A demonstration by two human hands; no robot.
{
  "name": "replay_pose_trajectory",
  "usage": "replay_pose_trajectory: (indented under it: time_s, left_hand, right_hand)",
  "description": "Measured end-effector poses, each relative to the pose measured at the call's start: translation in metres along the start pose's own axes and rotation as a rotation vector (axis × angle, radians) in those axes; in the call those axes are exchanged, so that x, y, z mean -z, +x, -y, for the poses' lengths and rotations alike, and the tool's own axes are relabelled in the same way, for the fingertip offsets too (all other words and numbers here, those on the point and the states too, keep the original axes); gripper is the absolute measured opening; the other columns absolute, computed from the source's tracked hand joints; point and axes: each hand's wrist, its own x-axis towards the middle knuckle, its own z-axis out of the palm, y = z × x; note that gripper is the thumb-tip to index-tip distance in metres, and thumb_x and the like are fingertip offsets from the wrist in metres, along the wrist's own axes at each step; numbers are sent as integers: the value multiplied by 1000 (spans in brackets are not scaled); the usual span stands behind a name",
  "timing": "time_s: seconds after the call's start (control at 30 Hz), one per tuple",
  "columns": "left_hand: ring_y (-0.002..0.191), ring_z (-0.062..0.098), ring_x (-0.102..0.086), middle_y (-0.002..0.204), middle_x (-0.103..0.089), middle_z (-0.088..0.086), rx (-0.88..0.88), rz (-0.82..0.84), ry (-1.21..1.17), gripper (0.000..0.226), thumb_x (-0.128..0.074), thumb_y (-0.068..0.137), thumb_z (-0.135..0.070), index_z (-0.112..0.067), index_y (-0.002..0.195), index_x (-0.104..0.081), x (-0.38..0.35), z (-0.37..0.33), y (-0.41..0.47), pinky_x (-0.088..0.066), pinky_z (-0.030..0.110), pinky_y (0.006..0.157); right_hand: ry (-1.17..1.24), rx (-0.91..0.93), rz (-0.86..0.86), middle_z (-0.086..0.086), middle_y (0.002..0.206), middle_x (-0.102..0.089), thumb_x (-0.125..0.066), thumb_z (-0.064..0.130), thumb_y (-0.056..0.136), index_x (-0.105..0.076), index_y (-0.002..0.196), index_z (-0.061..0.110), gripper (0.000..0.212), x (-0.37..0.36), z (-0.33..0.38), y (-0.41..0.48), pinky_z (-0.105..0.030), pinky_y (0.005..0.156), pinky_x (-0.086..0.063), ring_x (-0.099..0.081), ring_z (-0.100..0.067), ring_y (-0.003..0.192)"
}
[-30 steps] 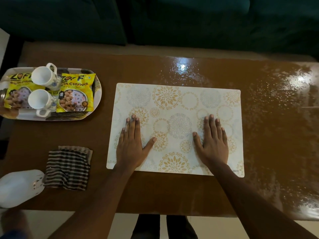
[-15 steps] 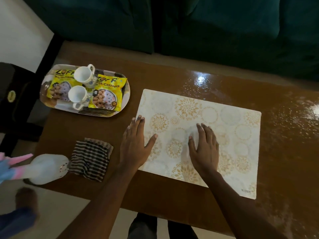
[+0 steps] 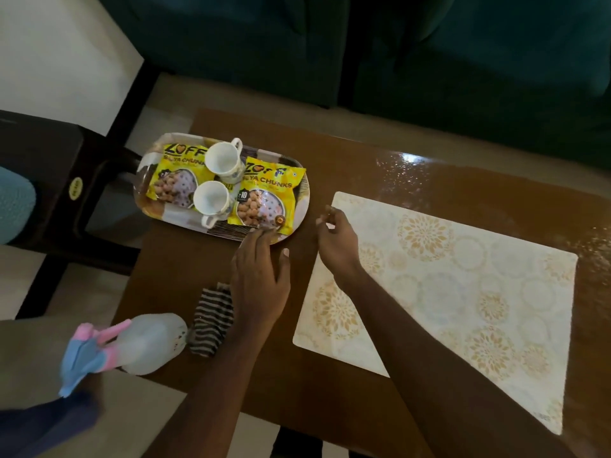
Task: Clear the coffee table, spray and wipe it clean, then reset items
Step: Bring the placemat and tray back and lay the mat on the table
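glossy brown coffee table [image 3: 330, 153], droplet-speckled

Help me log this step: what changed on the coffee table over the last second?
Both hands lifted off the placemat and moved left toward the tray: the left hand now reaches its near rim, the right hand hovers loosely curled by the mat's far-left corner, holding nothing. Placemat, tray with cups and packets, striped cloth and spray bottle stayed put.

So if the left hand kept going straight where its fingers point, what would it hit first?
Probably the near rim of the tray: the left hand has its fingertips about at it, with a yellow soya chunks packet just beyond. Whether they touch is unclear.
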Motion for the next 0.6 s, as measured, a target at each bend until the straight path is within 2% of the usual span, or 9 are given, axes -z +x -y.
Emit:
replay_pose_trajectory:
  time_s: [0.07, 0.17, 0.37, 0.47, 0.6]
  left_hand:
    - [131, 23, -46, 136, -54, 8, 6, -2, -15, 41, -49, 96, -32, -11, 130, -54, 2, 9, 4, -40, 43, 106]
    - [128, 22, -48, 132, -57, 7, -26, -14, -47, 36, -50, 96, -28, -10, 127, -57, 5, 21, 7, -43, 44, 103]
    - [126, 22, -50, 129, -59, 8, -48, -37, -84, 34, -52, 96, -27, -8, 123, -59, 7, 36, 11, -44, 43, 101]
    - [125, 22, -52, 128, -60, 8, -63, -50, -126, 34, -51, 97, -28, -8, 123, -59, 9, 35, 10, -45, 41, 101]
    - [123, 19, -52, 127, -61, 7, -92, -72, -149, 33, -52, 96, -27, -9, 123, -59, 11, 29, 6, -42, 34, 102]
  right_hand:
    - [56, -71, 25, 0, 130, -60, -48, 29, 101, -47, 140, 22, 39, -21, 5, 12, -44, 95, -52, -60, -20, 114]
    - [143, -152, 42, 1, 126, -61, -48, 32, 100, -47, 140, 20, 41, -40, 13, 26, -45, 93, -54, -61, -20, 112]
    - [137, -189, -17, 0, 107, -68, -47, 44, 97, -56, 122, 19, 36, -56, 16, 48, -48, 84, -58, -67, -19, 97]
    - [169, -209, -54, -4, 101, -70, -45, 40, 100, -61, 111, 15, 32, -56, 12, 49, -45, 80, -59, -68, -19, 91]
    - [278, -253, -134, -6, 103, -65, -39, 34, 104, -55, 110, 14, 26, -43, 4, 45, -37, 73, -56, -66, -20, 94]
